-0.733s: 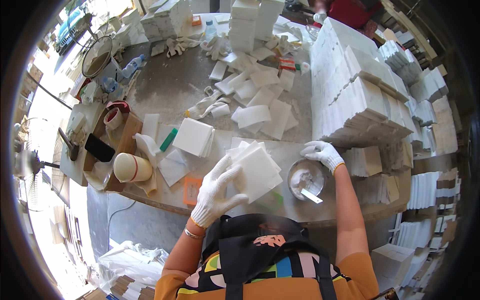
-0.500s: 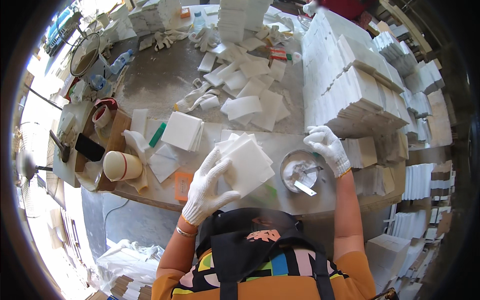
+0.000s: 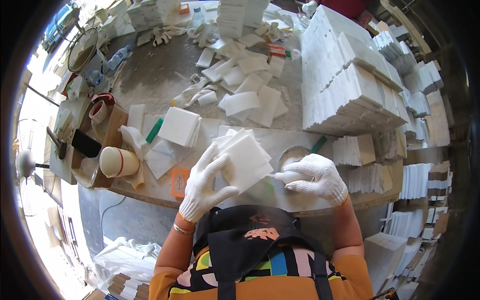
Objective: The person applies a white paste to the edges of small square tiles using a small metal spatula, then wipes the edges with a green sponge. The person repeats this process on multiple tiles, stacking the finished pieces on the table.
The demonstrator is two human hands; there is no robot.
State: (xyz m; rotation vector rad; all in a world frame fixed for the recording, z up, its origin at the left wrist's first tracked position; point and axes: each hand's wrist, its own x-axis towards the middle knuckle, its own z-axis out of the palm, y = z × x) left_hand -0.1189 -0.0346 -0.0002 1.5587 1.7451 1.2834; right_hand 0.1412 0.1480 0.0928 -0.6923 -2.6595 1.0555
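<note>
My gloved left hand (image 3: 206, 182) grips a fanned handful of white square tiles (image 3: 247, 162), thumb at the near edge and fingers along the left side. In my gloved right hand (image 3: 320, 178) lies a small white squeeze bottle (image 3: 292, 177). Its narrow tip points left, close to the right edge of the tiles; whether it touches them I cannot tell. Behind that hand a round metal bowl (image 3: 295, 149) is mostly covered, and its contents are largely hidden. A green stick-like block (image 3: 318, 145) rests beside the bowl's far right side.
Tall stacks of white marble tiles (image 3: 345, 95) line the right. Loose tiles (image 3: 250, 100) lie scattered farther back. To the left are a tile stack (image 3: 179, 127), an orange box (image 3: 180, 182), a cream cup (image 3: 119, 162) and a wooden tray (image 3: 117, 127) with a phone (image 3: 86, 143).
My right hand has come nearer and left, from beyond the bowl to beside the tiles, and a squeeze bottle now shows in it. The green block has come into sight. My left hand keeps its grip.
</note>
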